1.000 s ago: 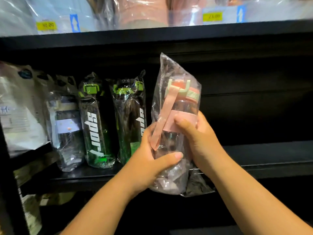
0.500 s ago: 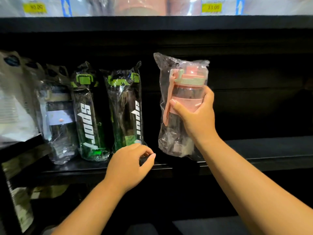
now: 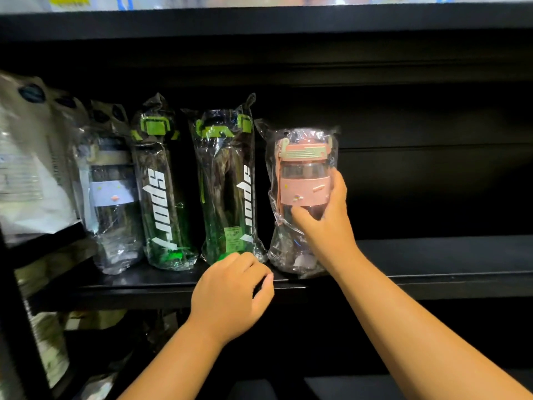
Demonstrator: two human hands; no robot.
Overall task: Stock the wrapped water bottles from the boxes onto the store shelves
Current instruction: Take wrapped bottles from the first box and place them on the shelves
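A pink-lidded water bottle in a clear plastic wrap stands upright on the black shelf, right of the row. My right hand grips it round the middle, thumb in front. My left hand hovers at the shelf's front edge with loosely curled fingers and holds nothing. Left of the pink bottle stand two wrapped green "sport" bottles, then a wrapped clear bottle with a pale band.
Pale packaged goods fill the far left of the shelf. The shelf to the right of the pink bottle is bare black board. An upper shelf edge with yellow price tags runs overhead. More packets sit below left.
My right hand has set the pink bottle down onto the shelf beside the green bottles. My left hand let go of it earlier and now hangs at the shelf edge.
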